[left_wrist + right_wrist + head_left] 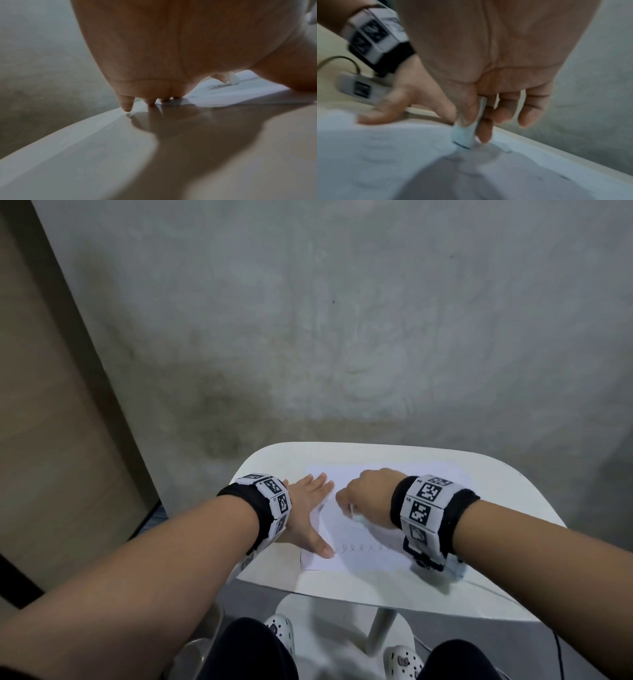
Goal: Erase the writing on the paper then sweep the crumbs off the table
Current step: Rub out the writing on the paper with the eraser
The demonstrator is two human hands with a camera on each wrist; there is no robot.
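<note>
A white sheet of paper (363,546) lies on the small white table (507,508), with a row of faint pencil marks (356,548) near its front edge. My left hand (310,510) lies flat with straight fingers on the paper's left edge and holds it down. My right hand (368,491) pinches a white eraser (464,136) between thumb and forefinger. The eraser's tip touches the paper (368,155) in the blurred right wrist view. Seen from the left wrist, the eraser (233,80) stands on the paper (228,94) beyond my left fingertips (127,106).
The table (85,142) is small with rounded corners, and its edges lie close on every side. A grey concrete wall (342,320) stands behind it. Below the table are my knees and white clogs (281,630). A cable (558,648) hangs at the right.
</note>
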